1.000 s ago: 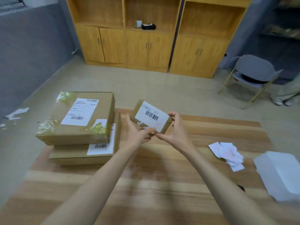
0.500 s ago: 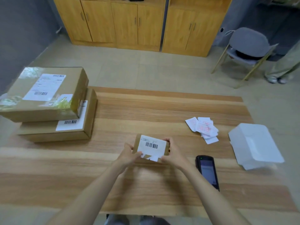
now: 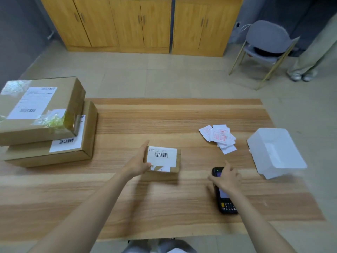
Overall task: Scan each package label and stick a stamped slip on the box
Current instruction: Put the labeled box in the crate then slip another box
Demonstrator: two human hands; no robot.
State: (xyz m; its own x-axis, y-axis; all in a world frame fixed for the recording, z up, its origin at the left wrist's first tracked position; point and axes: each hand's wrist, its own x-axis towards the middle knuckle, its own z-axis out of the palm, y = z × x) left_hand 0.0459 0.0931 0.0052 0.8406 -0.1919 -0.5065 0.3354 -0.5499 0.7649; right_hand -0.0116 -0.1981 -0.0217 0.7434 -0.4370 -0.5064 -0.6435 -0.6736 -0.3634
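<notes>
A small cardboard box (image 3: 174, 162) with a white barcode label lies flat on the wooden table (image 3: 164, 201), near the middle. My left hand (image 3: 138, 164) holds its left end, thumb over the label's corner and forefinger along the edge. To the right lies a black handheld scanner (image 3: 226, 201). My right hand (image 3: 226, 178) grips its upper part, with the thumb on the left side and the fingers on the right. A pile of white slips with red stamps (image 3: 218, 137) sits farther back on the right.
Two larger labelled cardboard boxes are stacked at the table's left end, the upper box (image 3: 40, 110) on the lower box (image 3: 54, 152). A white plastic tray (image 3: 275, 152) sits at the right edge. A grey chair (image 3: 266, 44) and a person's legs (image 3: 308, 59) are beyond.
Both hands brought the small box down from the air onto the table. My right hand then let go of it and moved right onto the scanner. The view tilted downward.
</notes>
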